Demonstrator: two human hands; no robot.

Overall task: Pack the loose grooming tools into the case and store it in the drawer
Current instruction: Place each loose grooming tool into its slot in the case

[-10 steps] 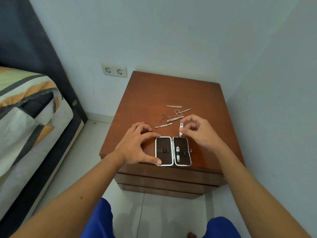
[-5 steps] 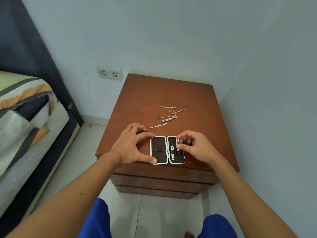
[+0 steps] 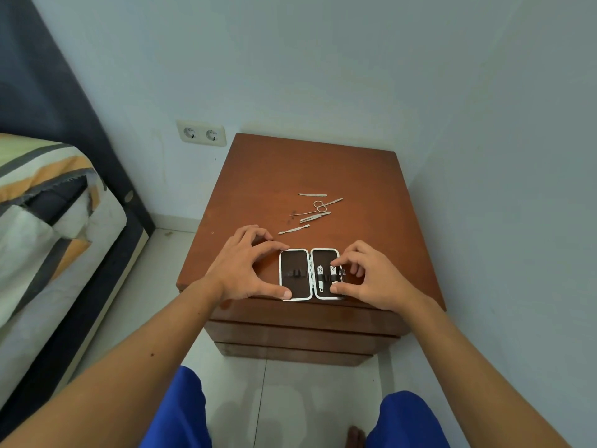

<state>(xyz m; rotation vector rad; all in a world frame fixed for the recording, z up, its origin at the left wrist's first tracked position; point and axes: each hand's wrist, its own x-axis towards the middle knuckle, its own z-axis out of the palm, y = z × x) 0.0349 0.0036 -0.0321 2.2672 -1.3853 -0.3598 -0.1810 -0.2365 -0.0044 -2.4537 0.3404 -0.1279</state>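
A small case [image 3: 293, 263] with a white rim and dark lining lies open flat at the front edge of the wooden nightstand [image 3: 307, 163]. My left hand [image 3: 240, 266] pinches its left half between thumb and forefinger. My right hand [image 3: 368, 276] presses a nail clipper [image 3: 333, 273] under the strap of the right half, beside another small clipper [image 3: 319, 278]. Behind the case lie loose steel tools: a file [image 3: 311, 194], scissors [image 3: 323, 205], tweezers [image 3: 315, 217], a thin pick [image 3: 302, 214] and a pusher [image 3: 293, 229].
The nightstand's drawer fronts [image 3: 303, 324] are shut below the case. A bed [image 3: 48, 215] stands to the left, a double wall socket [image 3: 201, 134] behind, and a wall close on the right. My knees in blue shorts [image 3: 181, 412] are above the tiled floor.
My right hand carried the nail clipper down from above the case into its right half. My left hand stayed on the case's left edge.
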